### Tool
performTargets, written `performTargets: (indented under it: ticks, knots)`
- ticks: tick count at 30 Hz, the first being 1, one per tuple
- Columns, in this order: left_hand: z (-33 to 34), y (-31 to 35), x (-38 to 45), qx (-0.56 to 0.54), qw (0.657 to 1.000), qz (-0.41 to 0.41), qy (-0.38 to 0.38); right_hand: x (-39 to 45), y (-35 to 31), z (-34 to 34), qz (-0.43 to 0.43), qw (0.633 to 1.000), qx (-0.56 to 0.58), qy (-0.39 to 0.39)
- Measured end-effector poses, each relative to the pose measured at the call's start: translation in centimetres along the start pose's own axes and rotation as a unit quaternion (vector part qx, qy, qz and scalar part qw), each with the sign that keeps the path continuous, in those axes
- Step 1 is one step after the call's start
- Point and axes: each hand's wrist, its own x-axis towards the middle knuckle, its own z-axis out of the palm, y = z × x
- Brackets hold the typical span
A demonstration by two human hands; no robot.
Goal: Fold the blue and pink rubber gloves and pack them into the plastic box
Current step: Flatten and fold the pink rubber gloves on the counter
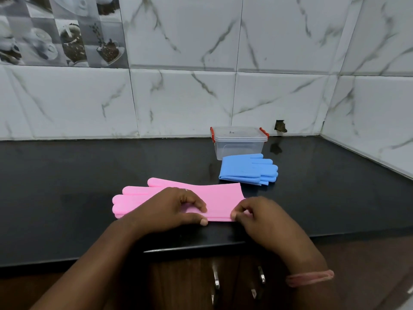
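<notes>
Room: white marble-veined wall tiles [183, 101] behind and to the right, with a panel of grey picture tiles [60, 30] at upper left; a broken hole [281, 125] shows in the tile just above the counter's back edge.
Counter: black, glossy counter [67, 175] running into the back right corner; wooden cabinet doors [201, 283] with two metal handles below its front edge.
Pink gloves: pink gloves [214, 193] lie flat near the front edge, fingers pointing left, cuff to the right; layered edges show along the near side, but the count in the stack cannot be told.
Left hand: left hand [169, 209] rests palm-down on the middle of the pink gloves, fingers bent, thumb at their near edge.
Right hand: right hand [261, 218] pinches the near cuff corner between thumb and fingertips; a pink band [310, 277] on that wrist.
Blue gloves: blue gloves [248, 168], one folded stack, behind and to the right of the pink ones, apart from both hands.
Plastic box: one clear plastic box [239, 142] with red clips, lid on, by the back edge, touching or just behind the blue stack.
</notes>
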Motion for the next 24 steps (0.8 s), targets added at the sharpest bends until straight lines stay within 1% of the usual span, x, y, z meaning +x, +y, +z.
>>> performTargets:
  ticks: [1, 2, 5, 6, 7, 10, 13, 15, 18, 22, 24]
  knots:
    - [-0.6, 0.0, -0.1, -0.017, 1.000, -0.011, 0.001, 0.5, 0.2, -0.4, 0.012, 1.000, 0.018, 0.023]
    - [-1.2, -0.1, -0.1, -0.025, 0.999, -0.017, 0.020, 1.3, 0.6, -0.8, 0.031, 0.997, 0.043, 0.052]
    - [-3.4, -1.9, 0.0, 0.028, 0.986, -0.045, 0.159, 4.6, 1.4, -1.3, 0.088, 0.979, 0.144, 0.115]
    - [-4.1, -2.8, 0.0, 0.045, 0.977, -0.071, 0.195, 5.7, 1.6, -1.4, 0.097, 0.974, 0.165, 0.121]
    - [-4.8, -3.9, 0.1, 0.054, 0.970, -0.104, 0.214, 6.8, 1.8, -1.4, 0.100, 0.973, 0.171, 0.115]
    - [-6.2, -7.0, 0.2, 0.060, 0.956, -0.199, 0.209, 8.9, 1.3, -1.8, 0.100, 0.983, 0.138, 0.066]
    - [-6.1, -8.5, -0.3, 0.037, 0.950, -0.238, 0.199, 10.0, 1.0, -1.6, 0.104, 0.991, 0.079, 0.029]
    - [-5.5, -8.9, -0.5, 0.004, 0.948, -0.251, 0.196, 10.2, 0.9, -1.4, 0.104, 0.993, 0.047, 0.021]
    - [-4.8, -9.0, -0.9, -0.045, 0.943, -0.241, 0.224, 10.0, 0.7, -1.4, 0.079, 0.994, 0.061, 0.035]
    - [-4.7, -8.7, -1.1, -0.064, 0.937, -0.230, 0.254, 9.5, 1.2, -0.8, 0.065, 0.982, 0.146, 0.098]
    - [-4.8, -8.6, -1.0, -0.081, 0.936, -0.216, 0.266, 9.4, 1.4, -0.4, 0.056, 0.976, 0.180, 0.111]
